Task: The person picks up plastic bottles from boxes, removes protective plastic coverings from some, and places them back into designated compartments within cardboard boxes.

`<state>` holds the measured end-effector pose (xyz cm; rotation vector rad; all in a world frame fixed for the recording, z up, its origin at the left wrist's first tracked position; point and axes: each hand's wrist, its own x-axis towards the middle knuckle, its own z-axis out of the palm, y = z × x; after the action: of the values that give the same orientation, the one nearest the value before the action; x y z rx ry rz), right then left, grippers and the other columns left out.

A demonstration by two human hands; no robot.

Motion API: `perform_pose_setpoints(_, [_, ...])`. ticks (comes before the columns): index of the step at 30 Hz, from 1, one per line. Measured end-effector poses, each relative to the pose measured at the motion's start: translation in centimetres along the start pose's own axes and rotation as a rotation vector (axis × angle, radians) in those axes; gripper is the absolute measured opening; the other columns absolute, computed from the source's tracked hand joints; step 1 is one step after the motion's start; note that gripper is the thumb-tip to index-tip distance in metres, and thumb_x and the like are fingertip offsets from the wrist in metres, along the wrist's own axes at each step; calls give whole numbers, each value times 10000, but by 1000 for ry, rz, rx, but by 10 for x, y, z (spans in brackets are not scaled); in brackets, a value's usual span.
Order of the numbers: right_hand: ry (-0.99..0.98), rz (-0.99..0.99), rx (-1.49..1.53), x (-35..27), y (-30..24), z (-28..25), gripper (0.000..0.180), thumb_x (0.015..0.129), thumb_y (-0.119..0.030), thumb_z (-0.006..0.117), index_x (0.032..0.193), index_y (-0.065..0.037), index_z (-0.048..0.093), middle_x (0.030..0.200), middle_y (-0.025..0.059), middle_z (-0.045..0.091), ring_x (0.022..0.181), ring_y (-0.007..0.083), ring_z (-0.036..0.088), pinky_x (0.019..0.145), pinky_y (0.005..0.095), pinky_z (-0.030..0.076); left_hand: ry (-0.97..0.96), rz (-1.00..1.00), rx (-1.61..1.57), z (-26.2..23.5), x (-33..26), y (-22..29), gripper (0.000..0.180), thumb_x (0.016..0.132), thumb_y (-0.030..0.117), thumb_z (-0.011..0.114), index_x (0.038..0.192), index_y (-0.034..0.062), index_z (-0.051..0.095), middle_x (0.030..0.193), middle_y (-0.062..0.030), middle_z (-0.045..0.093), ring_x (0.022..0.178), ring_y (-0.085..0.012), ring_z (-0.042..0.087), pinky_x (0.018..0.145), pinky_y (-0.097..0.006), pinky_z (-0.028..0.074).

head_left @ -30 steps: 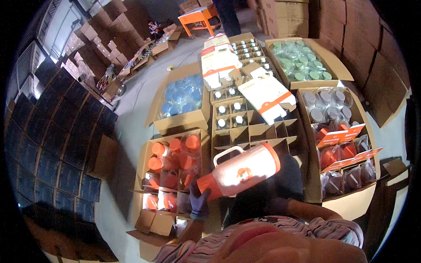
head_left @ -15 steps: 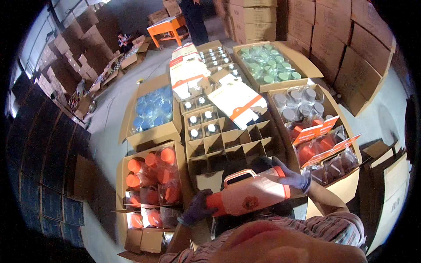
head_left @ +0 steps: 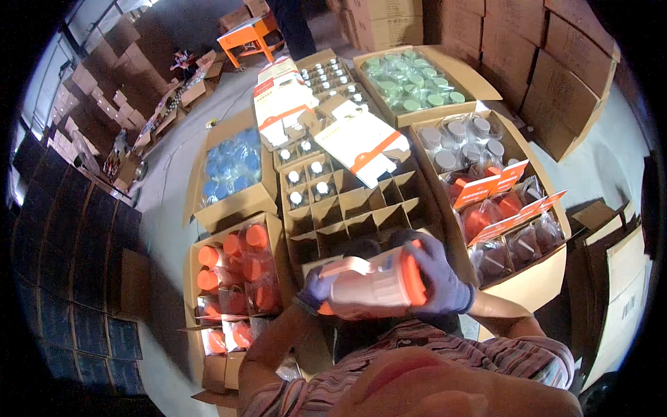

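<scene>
I hold a white jug [head_left: 368, 286] with an orange lid and handle sideways in front of my chest. My left hand [head_left: 316, 288], in a purple glove, grips its base end on the left. My right hand [head_left: 438, 274], also gloved, wraps around the orange lid end on the right. Just beyond the jug lies a brown box with cardboard dividers [head_left: 347, 208]; its near cells are empty and its far cells hold white-capped items.
A box of orange lids [head_left: 236, 271] sits at my left, a box of blue lids [head_left: 233, 167] beyond it. Right: a box of bagged parts with orange cards [head_left: 500, 208]. Farther: green lids [head_left: 413, 80], white-orange cartons [head_left: 361, 142], stacked cardboard boxes, an orange table [head_left: 250, 35].
The jug has come down and closer to my chest, turning more level. My right hand has moved onto its orange lid end; the view has tilted toward the boxes.
</scene>
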<state>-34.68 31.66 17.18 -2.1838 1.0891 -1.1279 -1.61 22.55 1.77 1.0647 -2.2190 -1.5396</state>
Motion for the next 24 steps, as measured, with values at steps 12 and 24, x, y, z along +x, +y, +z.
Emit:
perform_pose_setpoints(12, [69, -73, 699, 71, 27, -55, 1042, 617, -430, 744, 1426, -4, 246, 1349, 172, 416, 1257, 264, 409, 1073, 387, 292, -96, 129, 546, -30, 2, 126, 542, 776, 337, 637, 1217, 79, 456, 1209, -134, 448, 1014, -295, 439, 865, -406, 394])
perform_pose_setpoints(24, [-158, -479, -64, 83, 23, 24, 1175, 522, -422, 859, 1428, -20, 229, 1369, 274, 312, 1267, 447, 342, 1056, 490, 294, 347, 123, -604, 23, 14, 119, 411, 992, 159, 416, 1377, 14, 405, 1347, -122, 504, 1222, -214, 481, 1050, -354, 357])
